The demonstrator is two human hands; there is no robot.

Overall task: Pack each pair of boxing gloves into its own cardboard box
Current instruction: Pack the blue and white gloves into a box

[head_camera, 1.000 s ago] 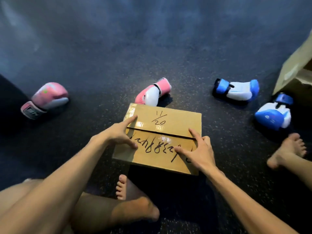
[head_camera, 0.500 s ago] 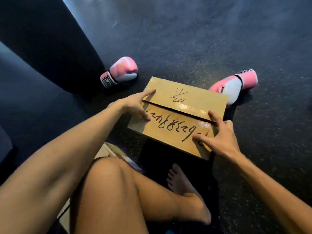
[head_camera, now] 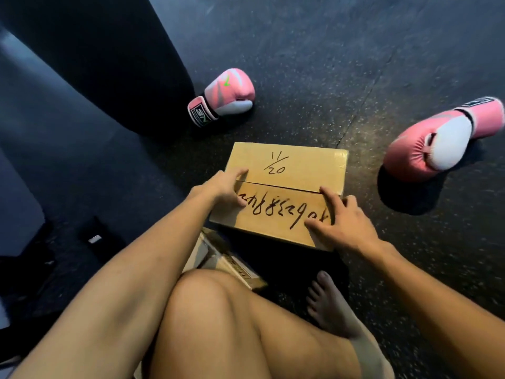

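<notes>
Brown cardboard box (head_camera: pixel 300 165) with black handwriting sits with its flaps closed on the dark speckled floor (head_camera: pixel 355 64), mid-scene. The left hand (head_camera: pixel 221 191) rests spread on the left end of the flap seam, gripping nothing. The right hand (head_camera: pixel 347 225) presses the right end, index finger at the seam. One pink-and-white boxing glove (head_camera: pixel 226 95) lies far left beside a black punching bag (head_camera: pixel 109 64). Its mate (head_camera: pixel 434 143) lies far right, also outside the box.
</notes>
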